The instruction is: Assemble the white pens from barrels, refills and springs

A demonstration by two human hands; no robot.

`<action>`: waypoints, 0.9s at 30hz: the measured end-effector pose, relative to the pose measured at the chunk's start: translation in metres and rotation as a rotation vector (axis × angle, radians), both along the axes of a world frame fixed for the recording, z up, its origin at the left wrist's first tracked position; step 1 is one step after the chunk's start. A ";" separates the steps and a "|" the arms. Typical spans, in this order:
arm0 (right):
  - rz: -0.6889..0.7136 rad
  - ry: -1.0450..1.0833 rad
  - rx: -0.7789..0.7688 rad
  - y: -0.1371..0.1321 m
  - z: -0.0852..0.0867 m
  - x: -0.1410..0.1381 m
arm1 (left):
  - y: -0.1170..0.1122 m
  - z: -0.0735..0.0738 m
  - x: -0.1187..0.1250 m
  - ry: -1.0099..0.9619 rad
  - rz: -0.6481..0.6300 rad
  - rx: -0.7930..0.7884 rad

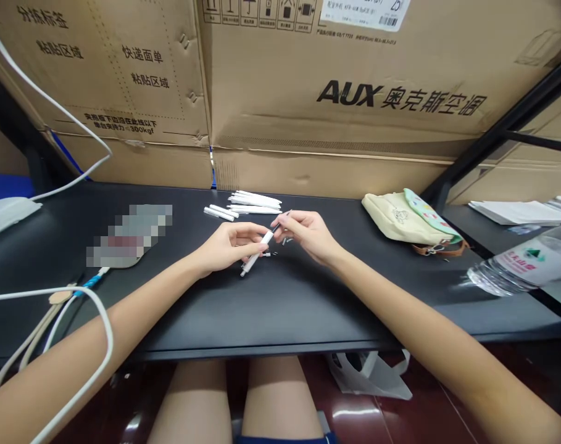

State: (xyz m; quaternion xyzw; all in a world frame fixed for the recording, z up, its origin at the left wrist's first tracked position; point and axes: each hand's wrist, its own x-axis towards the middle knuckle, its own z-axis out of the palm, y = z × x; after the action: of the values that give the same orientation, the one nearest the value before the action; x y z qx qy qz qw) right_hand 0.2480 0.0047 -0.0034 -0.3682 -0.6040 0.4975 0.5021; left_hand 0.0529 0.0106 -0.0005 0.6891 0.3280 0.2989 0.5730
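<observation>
Checking the white pen body (256, 254) from my station: where does it lie?

— Pinched between thumb and fingers of the left hand (229, 248), its narrow end tilted down toward the black table (261, 308).

And the right hand (307, 234)?

— Fingers nearly closed, gripping a thin dark rod (281, 221) just beside the pen body's upper end.

What could go wrong?

— I flag two faults. A loosened pinch could drop the rod among the small loose parts (275, 253) below. Poor alignment could snag the rod against the pen body's end. The pile of white pen bodies (255, 201) lies well behind the hands.
</observation>
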 end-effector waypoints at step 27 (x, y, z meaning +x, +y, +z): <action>0.091 -1.491 0.867 -0.001 0.012 0.013 | 0.001 0.005 0.000 -0.099 0.177 -0.064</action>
State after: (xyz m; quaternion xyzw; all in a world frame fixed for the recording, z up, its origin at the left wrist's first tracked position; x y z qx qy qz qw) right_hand 0.2613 0.0041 0.0088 -0.3499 -0.9265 -0.1286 0.0505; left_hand 0.0525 0.0114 0.0043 0.6230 0.3682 0.3716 0.5816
